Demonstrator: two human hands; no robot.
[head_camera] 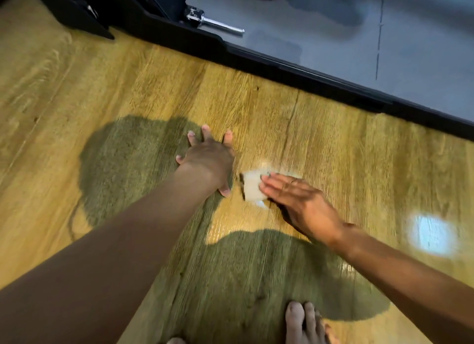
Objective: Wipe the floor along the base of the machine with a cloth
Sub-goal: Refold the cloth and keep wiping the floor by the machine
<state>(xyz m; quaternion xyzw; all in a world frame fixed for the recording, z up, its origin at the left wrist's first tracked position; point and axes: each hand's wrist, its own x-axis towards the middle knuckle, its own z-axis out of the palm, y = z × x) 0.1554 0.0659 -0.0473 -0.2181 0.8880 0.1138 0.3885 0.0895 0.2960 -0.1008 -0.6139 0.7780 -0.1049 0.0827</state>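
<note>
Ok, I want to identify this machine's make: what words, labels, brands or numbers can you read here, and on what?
None readable. The black machine base, its grey panel, the metal pin, the cloth and the wooden floor show no lettering; the picture is blurred, so small print would be lost.

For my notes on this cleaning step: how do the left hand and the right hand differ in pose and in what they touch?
The left hand spreads its fingers wide; the right hand holds its fingers together. The left hand rests on the bare wooden floor; the right hand presses a white cloth to the floor. Both lie flat, palm down, with straight fingers.
</note>
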